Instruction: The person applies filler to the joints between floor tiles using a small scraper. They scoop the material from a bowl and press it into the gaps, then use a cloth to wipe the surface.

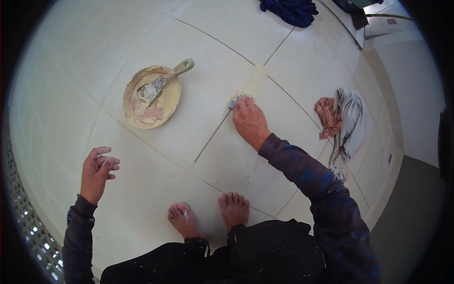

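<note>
My right hand (pixel 249 119) is closed on a small blue-grey spreader (pixel 233 101), pressed to the floor over a joint between tiles. Cream grout (pixel 241 94) is heaped along its edge, and my fingers hide much of it. A pale smear covers the joints just beyond. My left hand (pixel 98 171) hovers at the left with nothing in it, its fingers loosely bent, apart and dusted white. Ahead of it stands a round bowl (pixel 128 116) of cream grout with pinkish streaks. A putty knife (pixel 165 81) leans inside, its handle over the far right rim.
Pale tiles (pixel 156 175) with dark joints make up the floor. To the right lie a brown rag (pixel 327 116), a grey cloth (pixel 351 120) and a grout-caked tool (pixel 337 168). Dark blue fabric (pixel 293 10) lies at the far edge. My bare feet (pixel 234 208) are close by.
</note>
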`<state>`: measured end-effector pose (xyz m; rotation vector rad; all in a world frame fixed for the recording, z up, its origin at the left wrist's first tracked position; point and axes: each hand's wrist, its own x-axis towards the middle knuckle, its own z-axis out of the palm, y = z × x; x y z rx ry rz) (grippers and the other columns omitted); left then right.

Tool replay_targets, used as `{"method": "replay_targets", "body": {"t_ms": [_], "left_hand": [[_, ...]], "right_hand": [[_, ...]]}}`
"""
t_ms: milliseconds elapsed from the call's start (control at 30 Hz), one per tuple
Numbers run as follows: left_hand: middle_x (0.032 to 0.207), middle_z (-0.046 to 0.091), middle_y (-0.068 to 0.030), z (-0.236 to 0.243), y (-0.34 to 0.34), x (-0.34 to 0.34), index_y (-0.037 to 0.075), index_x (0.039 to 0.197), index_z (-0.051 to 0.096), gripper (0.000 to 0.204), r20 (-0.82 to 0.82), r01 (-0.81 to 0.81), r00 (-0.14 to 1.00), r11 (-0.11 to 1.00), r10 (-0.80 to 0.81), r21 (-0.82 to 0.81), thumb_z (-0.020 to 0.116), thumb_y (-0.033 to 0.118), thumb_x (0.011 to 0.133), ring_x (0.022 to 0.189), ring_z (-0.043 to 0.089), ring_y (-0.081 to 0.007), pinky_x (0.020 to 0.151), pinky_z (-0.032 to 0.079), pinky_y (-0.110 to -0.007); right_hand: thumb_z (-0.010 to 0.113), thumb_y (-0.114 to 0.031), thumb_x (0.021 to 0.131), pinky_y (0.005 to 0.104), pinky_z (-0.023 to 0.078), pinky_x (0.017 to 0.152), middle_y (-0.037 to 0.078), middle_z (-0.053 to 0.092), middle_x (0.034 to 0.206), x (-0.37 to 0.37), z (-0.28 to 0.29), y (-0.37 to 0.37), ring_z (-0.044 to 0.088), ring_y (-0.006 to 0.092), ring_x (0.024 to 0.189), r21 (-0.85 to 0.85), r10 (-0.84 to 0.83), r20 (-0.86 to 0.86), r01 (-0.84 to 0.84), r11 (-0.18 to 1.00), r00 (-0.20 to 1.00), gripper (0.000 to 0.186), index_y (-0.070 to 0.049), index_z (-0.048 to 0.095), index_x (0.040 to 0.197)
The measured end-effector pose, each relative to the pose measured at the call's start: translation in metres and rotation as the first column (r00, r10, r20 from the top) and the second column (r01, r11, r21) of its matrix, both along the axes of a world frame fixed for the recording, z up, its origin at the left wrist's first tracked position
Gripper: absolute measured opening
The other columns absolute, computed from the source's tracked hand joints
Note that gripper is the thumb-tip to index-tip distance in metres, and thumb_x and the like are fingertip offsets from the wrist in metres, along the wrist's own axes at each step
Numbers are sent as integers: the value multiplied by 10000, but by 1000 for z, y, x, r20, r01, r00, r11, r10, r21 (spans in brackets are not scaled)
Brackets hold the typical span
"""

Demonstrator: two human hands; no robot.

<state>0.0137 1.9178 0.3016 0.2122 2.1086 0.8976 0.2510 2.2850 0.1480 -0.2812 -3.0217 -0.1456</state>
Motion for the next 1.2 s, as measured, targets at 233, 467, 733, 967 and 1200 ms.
{"method": "replay_targets", "body": {"t_ms": [233, 467, 733, 967, 1200], "left_hand": [[1402, 517, -171, -61, -54, 45, 21, 1497, 341, 591, 94, -303, 952, 941, 291, 153, 515, 285, 997, 1156, 600, -280, 944, 518, -419], [1264, 578, -104, -143, -21, 18, 33, 1410, 442, 458, 282, -519, 848, 812, 449, 266, 501, 264, 1019, 1073, 629, -240, 891, 535, -389], [1135, 609, -68, -185, -12, 19, -1, 1403, 449, 426, 319, -647, 762, 675, 563, 354, 498, 199, 1030, 1019, 633, -185, 847, 542, -344], [1063, 580, -53, -162, -8, 95, -7, 1358, 442, 388, -16, -436, 847, 713, 531, 548, 569, 151, 1027, 995, 594, -136, 858, 502, -294], [991, 637, -51, -103, -18, 171, -4, 1193, 552, 223, 10, -166, 980, 793, 197, 586, 631, 56, 993, 911, 605, -106, 846, 501, -280]], "right_hand": [[634, -86, 803, 368, 546, 777, 167, 622, 936, 43, 68, -216, 589, 290, 939, -332, 133, 5, -124, 935, 991, 150, 44, 675, 864], [650, -96, 839, 463, 497, 779, 162, 678, 928, 40, 69, -76, 591, 365, 854, -491, -487, -177, 352, 797, 855, 238, 12, 687, 1048], [684, -42, 798, 392, 536, 839, 124, 692, 1093, 1, -15, -146, 606, 301, 943, -423, -163, -149, 86, 902, 975, 301, 10, 640, 1092], [524, -105, 1003, 292, 486, 781, 50, 702, 1111, 41, 14, -178, 614, 95, 953, -783, -494, 418, 26, -622, 763, 315, 51, 625, 1257], [511, -70, 992, 291, 474, 812, 73, 689, 1147, 71, 56, -211, 616, 113, 949, -675, -457, 377, -99, -731, 805, 319, 65, 620, 1259]]}}
